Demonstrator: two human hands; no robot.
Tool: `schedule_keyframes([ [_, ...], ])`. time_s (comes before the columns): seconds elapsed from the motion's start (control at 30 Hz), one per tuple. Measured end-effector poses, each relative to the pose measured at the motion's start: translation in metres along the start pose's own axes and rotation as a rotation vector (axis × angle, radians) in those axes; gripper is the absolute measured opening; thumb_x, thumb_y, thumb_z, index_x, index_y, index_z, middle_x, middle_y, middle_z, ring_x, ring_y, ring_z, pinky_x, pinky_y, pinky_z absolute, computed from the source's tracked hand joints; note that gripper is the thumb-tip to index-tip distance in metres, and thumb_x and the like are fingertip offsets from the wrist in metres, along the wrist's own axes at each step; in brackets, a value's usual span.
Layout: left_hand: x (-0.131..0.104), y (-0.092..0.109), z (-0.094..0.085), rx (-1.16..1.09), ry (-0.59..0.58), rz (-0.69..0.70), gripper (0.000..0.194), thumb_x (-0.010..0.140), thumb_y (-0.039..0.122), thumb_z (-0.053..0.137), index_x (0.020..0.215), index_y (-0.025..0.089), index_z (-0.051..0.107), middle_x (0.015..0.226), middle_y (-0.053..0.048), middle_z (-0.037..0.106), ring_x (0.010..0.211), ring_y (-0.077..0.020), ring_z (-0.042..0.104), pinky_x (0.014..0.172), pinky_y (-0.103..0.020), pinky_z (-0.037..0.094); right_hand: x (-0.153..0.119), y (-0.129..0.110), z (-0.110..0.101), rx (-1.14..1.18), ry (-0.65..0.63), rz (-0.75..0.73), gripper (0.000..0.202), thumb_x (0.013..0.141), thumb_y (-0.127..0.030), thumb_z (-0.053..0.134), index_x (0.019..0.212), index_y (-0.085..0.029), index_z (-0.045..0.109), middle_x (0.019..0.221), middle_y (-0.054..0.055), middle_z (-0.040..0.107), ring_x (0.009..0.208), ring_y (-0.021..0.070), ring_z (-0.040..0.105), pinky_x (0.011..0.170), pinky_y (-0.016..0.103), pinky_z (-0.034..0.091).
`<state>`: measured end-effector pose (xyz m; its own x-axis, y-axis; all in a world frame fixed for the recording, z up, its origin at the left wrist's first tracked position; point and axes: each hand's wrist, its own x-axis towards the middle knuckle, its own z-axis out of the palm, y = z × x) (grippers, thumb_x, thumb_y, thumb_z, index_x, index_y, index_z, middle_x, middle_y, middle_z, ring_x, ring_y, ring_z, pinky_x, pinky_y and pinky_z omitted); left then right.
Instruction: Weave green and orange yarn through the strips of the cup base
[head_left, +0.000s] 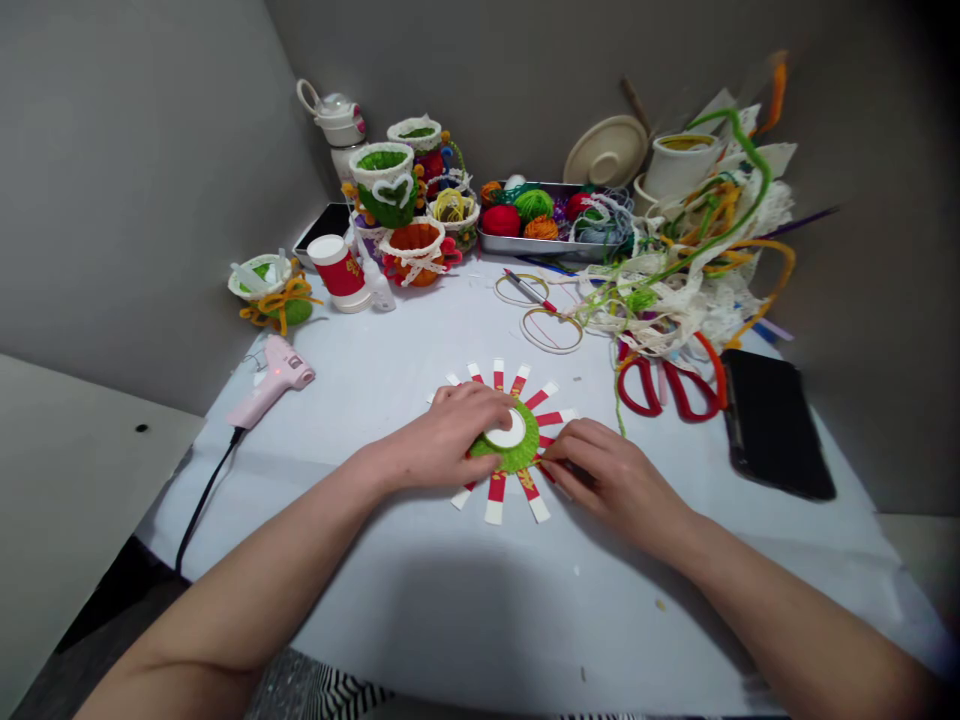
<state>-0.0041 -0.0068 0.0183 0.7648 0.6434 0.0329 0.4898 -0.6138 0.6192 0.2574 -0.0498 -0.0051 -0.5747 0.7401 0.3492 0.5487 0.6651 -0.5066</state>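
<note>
Cut paper cup [496, 488] lies flat under the left hand [454, 432], which spreads wide over its green yarn [529, 430]. The right hand [619, 482] pinches its fingertips together beside the yarn; what they hold is too small to tell.

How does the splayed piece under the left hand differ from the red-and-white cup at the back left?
The splayed piece lies flat, its strips fanned outward; the cup stands with its wall uncut. The splayed piece has a green ring around its white centre; the cup shows none. The left hand rests on the splayed piece; the cup stands untouched. Both are red and white with gold-coloured marks.
</note>
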Motion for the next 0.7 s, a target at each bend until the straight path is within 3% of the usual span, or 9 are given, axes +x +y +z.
schedule_keyframes([
  [0.1,0.004,-0.002,0.006,-0.019,0.008,-0.033,0.027,0.091,0.031,0.077,0.109,0.024,0.059,0.141,-0.008,0.064,0.133,-0.0322,0.052,0.107,-0.049,0.039,-0.001,0.001,-0.001,-0.011,-0.016,0.014,0.016,0.105,-0.021,0.055,0.095,-0.020,0.068,0.086,0.006,0.067,0.081,0.0198,0.062,0.071,0.033,0.052],
  [0.4,0.003,-0.009,0.001,-0.020,-0.008,-0.007,0.023,0.095,0.022,0.074,0.113,0.026,0.061,0.143,-0.005,0.065,0.135,-0.0301,0.052,0.111,-0.050,0.036,-0.003,-0.003,-0.010,0.027,-0.094,-0.012,0.019,0.106,-0.019,0.051,0.104,-0.021,0.070,0.096,0.008,0.070,0.088,0.0206,0.063,0.074,0.034,0.054],
  [0.7,0.003,-0.014,-0.005,-0.054,-0.049,-0.016,0.024,0.092,0.029,0.080,0.105,0.025,0.060,0.145,-0.006,0.065,0.137,-0.0314,0.051,0.111,-0.052,0.035,-0.010,-0.015,-0.027,0.020,-0.319,-0.108,0.025,0.106,-0.013,0.047,0.092,-0.018,0.068,0.090,0.006,0.065,0.081,0.0182,0.058,0.069,0.031,0.049],
])
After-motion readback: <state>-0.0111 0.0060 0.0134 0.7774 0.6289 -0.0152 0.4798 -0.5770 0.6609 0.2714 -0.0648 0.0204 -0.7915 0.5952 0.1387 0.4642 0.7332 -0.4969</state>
